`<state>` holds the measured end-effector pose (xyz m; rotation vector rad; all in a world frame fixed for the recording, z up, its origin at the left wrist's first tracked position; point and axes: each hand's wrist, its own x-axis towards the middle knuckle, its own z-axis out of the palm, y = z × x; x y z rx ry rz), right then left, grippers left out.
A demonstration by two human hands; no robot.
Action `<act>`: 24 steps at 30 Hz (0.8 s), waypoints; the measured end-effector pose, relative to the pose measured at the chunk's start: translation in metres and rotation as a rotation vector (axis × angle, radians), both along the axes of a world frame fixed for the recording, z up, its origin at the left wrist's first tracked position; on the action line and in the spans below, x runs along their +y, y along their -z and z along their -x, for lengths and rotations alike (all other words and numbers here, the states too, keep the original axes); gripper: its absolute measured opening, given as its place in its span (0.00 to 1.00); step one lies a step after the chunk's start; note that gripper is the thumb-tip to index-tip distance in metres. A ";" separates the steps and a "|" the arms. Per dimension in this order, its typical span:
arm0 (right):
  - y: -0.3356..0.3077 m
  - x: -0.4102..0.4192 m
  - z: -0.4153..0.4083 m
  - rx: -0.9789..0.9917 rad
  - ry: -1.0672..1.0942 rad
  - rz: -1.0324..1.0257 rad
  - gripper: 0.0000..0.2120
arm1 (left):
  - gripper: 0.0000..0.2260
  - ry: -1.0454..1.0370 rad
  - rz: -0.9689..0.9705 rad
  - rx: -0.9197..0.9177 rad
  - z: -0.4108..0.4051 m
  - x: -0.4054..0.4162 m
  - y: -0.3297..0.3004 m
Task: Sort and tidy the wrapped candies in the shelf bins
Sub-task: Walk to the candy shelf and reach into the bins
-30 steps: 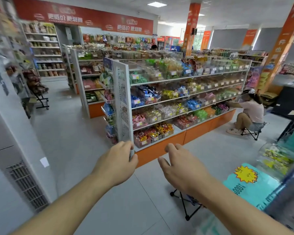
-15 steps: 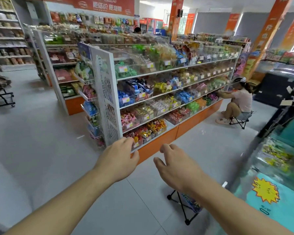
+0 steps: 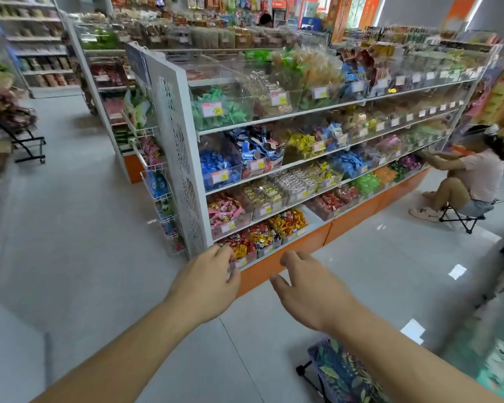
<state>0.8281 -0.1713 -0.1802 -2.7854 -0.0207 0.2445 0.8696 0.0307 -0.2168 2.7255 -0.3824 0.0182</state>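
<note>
A white shelf unit [image 3: 274,116] holds several rows of clear bins full of wrapped candies: green ones [image 3: 216,109] on top, blue ones [image 3: 216,167] below, pink ones [image 3: 224,210], and red and yellow ones [image 3: 245,245] in the lowest row. My left hand [image 3: 207,283] is stretched out in front of the lowest corner bin, its fingers curled away from me, so what they hold is hidden. My right hand [image 3: 306,289] hovers beside it with relaxed, spread fingers and holds nothing. Both hands are still short of the bins.
A folding stool with a floral seat [image 3: 341,370] stands on the floor under my right arm. A person [image 3: 472,181] sits on another stool at the far end of the shelf. Wire baskets [image 3: 157,181] hang on the shelf's end panel. A glass counter [image 3: 501,344] is at my right.
The view has come closer to the shelf and swung right. Both hands stay outstretched and now reach near the lowest corner bin.
</note>
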 end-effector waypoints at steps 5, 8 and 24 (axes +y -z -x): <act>0.010 -0.016 -0.091 0.019 -0.042 -0.005 0.18 | 0.11 -0.005 0.013 0.029 -0.083 -0.016 0.018; 0.022 -0.022 -0.147 0.022 -0.033 0.016 0.18 | 0.08 0.021 0.020 0.022 -0.140 -0.025 0.034; 0.067 -0.094 -0.396 0.089 -0.005 0.013 0.14 | 0.12 0.114 0.123 0.100 -0.380 -0.101 0.078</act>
